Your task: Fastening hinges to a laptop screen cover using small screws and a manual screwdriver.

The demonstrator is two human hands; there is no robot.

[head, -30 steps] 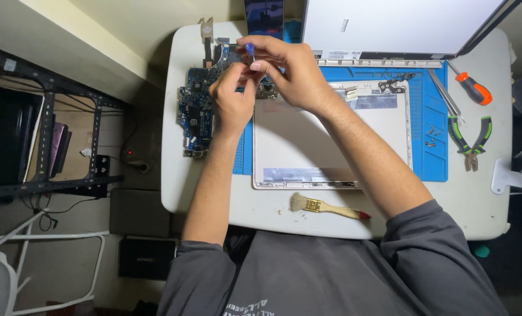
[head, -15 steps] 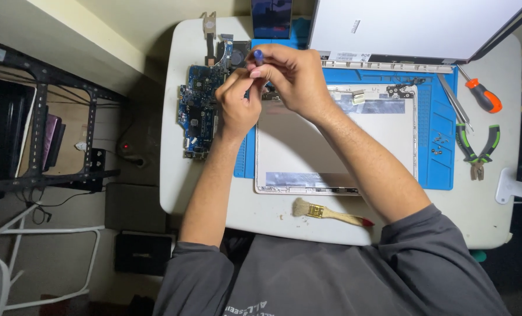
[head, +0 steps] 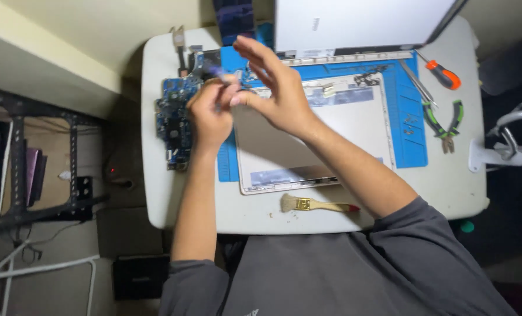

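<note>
left hand (head: 209,114) pinches small blue-tipped tool (head: 219,72) | right hand (head: 275,93) spread, just right of it | circuit board (head: 173,120) lies left, long axis running away from the person

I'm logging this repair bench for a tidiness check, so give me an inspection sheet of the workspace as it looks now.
Surface: small white table with a blue work mat on it.
Job's things: blue circuit board at the table's left edge; pale laptop panel lying flat on the mat.
Clutter: paintbrush at the near edge; orange-handled screwdriver; green-handled pliers; tweezers.
Grippers: left hand pinches a small blurred tool above the board; right hand open beside it, fingers spread.
Cables: white cord on the floor.
Surroundings: dark metal rack at left; open laptop lid behind.
</note>
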